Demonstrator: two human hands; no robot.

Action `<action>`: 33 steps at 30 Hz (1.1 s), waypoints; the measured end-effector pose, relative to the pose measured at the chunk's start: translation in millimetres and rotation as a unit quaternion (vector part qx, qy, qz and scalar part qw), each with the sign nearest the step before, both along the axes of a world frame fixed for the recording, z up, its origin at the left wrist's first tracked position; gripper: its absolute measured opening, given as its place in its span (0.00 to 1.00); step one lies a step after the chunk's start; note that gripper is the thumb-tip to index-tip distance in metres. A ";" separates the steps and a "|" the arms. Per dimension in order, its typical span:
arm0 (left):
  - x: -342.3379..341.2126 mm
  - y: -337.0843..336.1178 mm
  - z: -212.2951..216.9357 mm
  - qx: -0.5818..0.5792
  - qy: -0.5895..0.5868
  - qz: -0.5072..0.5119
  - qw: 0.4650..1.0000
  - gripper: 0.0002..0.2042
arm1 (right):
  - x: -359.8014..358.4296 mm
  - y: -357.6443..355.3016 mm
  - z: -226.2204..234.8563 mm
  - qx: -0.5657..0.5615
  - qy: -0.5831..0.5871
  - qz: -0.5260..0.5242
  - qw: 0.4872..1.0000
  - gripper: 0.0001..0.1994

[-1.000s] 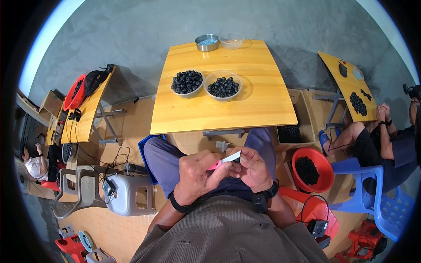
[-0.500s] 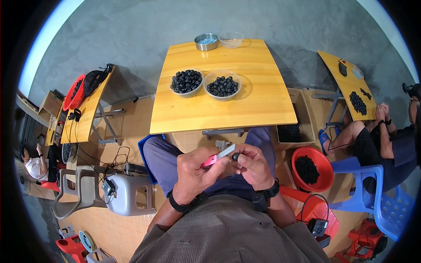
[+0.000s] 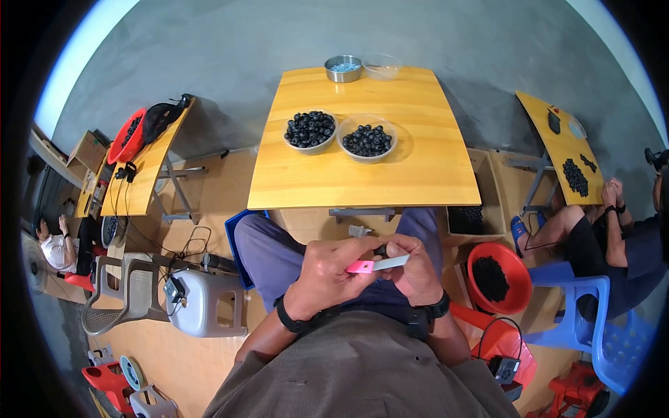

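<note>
Left hand [image 3: 322,274] grips pink-handled knife [image 3: 361,267]; right hand [image 3: 419,276] pinches small black piece [image 3: 380,250]; hands together (filled bowls [image 3: 312,149] beyond, on bench [image 3: 362,187]).

Bowls [image 3: 308,148] on table [image 3: 366,188] — tin [image 3: 343,76] behind bowls, hands [image 3: 326,273] before table, basin [image 3: 518,270] right of hands

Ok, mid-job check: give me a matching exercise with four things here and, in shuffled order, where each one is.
Things
1. Knife
2. Metal bowl
3. Left bowl of black pieces
4. Nearer red basin

Places
A. At the far edge of the yellow table
B. To the person's right, beside the blue chair
C. In the person's left hand
D. Mid-table, next to another filled bowl

Pairs: 1-C, 2-A, 3-D, 4-B
</note>
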State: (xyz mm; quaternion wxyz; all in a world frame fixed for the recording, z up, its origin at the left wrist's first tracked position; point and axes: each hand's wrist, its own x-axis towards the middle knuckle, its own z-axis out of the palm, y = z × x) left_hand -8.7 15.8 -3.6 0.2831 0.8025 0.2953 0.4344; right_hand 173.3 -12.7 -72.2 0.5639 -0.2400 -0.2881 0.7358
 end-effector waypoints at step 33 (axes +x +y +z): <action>4.4 -5.0 -7.1 0.118 0.077 0.069 0.988 0.13 | 2.8 0.7 -16.8 -0.037 0.225 0.096 0.969 0.14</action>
